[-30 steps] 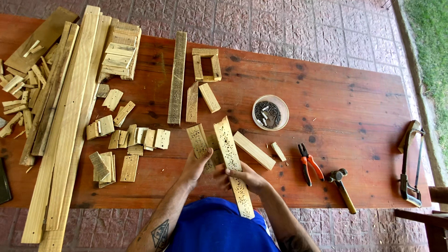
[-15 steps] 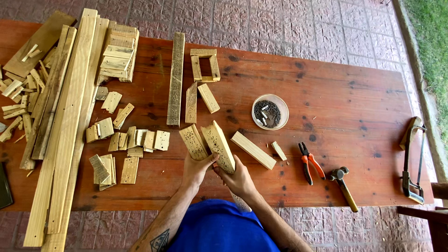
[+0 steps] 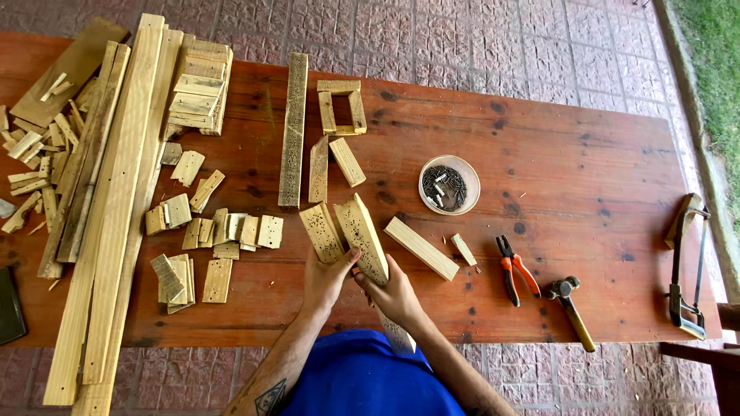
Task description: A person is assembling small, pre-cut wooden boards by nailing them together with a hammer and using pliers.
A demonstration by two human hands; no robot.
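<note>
Head view, looking straight down: a long reddish wooden table (image 3: 586, 154) fills most of the scene, standing on a paved brick floor (image 3: 478, 38) with a strip of grass (image 3: 713, 62) at the far right. Along the table's left end lie several long pale planks (image 3: 116, 200), running well past the near edge, with a heap of thin offcuts (image 3: 38, 162) beside them and a neat stack of short boards (image 3: 199, 88) at the back. A narrow slat (image 3: 294, 127) pitted with small holes lies lengthwise near the middle, and just right of it sits a small open frame (image 3: 341, 106) nailed from short pieces. Scattered small blocks (image 3: 223, 231) cover the area left of the person.

At the near edge, the person in a blue shirt (image 3: 362, 381) holds two pieces. The left hand (image 3: 327, 279) is closed around the lower end of a short holed board (image 3: 321, 231), which rests on the table. The right hand (image 3: 395, 291) grips a longer holed strip (image 3: 362, 235), tilted on edge and touching the short board; its lower end sticks out past the table edge below the wrist.

To the right lie a plain wood block (image 3: 421, 248) and a tiny offcut (image 3: 463, 249), then a round bowl of nails (image 3: 449, 185) further back. Red-handled pliers (image 3: 515, 268) and a hammer (image 3: 570, 308) lie near the front, close to each other, and a hacksaw (image 3: 686, 266) sits well apart at the far right end.
</note>
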